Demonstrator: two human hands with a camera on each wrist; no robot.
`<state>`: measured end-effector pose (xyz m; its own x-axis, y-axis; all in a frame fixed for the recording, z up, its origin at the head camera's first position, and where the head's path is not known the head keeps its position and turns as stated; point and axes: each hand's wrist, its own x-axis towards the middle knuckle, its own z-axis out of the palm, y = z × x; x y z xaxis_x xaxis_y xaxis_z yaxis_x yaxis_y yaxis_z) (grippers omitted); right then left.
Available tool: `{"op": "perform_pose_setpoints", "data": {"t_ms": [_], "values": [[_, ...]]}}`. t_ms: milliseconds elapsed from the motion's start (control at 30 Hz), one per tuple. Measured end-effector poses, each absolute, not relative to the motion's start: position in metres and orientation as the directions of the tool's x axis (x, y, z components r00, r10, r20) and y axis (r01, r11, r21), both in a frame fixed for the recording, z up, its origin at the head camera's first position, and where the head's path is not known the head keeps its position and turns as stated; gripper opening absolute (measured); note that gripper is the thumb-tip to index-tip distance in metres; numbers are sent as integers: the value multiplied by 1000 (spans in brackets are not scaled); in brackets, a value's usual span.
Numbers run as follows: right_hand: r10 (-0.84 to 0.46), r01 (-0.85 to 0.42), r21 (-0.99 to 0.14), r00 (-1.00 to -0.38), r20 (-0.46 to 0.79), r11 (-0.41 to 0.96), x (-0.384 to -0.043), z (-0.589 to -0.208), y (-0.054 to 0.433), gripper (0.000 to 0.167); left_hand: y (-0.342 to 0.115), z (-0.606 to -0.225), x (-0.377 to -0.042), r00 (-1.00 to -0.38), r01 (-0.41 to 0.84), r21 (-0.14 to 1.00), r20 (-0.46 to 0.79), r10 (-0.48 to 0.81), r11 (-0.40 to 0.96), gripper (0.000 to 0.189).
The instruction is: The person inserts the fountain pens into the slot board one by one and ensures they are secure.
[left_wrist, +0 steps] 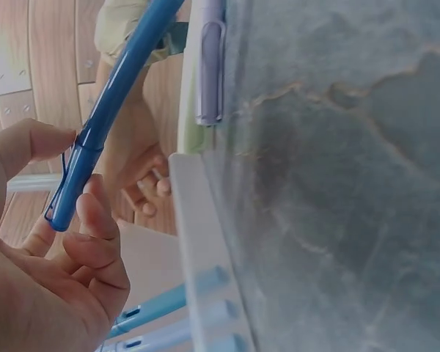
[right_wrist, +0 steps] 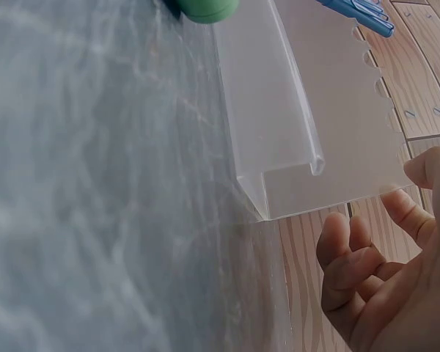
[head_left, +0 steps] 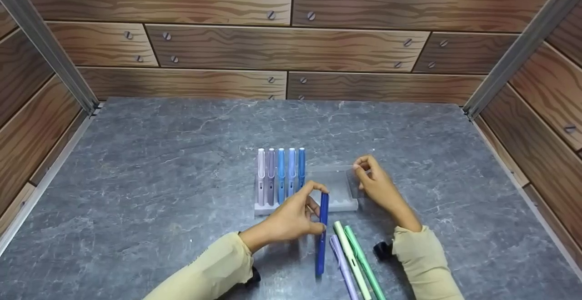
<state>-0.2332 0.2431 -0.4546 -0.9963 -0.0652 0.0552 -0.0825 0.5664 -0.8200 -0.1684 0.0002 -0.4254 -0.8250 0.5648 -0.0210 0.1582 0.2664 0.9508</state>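
My left hand pinches a dark blue pen between thumb and fingers, its clip end up and its length tilted toward me. In the left wrist view the pen's clip lies between the fingers. Behind it stands a clear plastic pen rack with a notched back panel. Several purple and blue pens stand side by side in its left part; its right slots hold none. My right hand pinches the back panel's upper right corner between thumb and index finger, the other fingers curled.
A lilac pen, a pale green pen and a green pen lie side by side in front of the rack. The grey marbled tabletop is bounded by wood-patterned walls and metal posts.
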Motion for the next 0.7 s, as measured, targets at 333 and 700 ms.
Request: {"op": "perform_pose_setpoints", "data": {"t_ms": [333,700], "values": [[-59,-81,-832,-997,58,549,-233,-456,243,14,-6,-412,-173,-870,253,909,63,489,332,67],[-63,-96,-832,-995,74,546,-233,-456,243,15,-7,-399,-174,-885,349,825,134,445,446,64]]}}
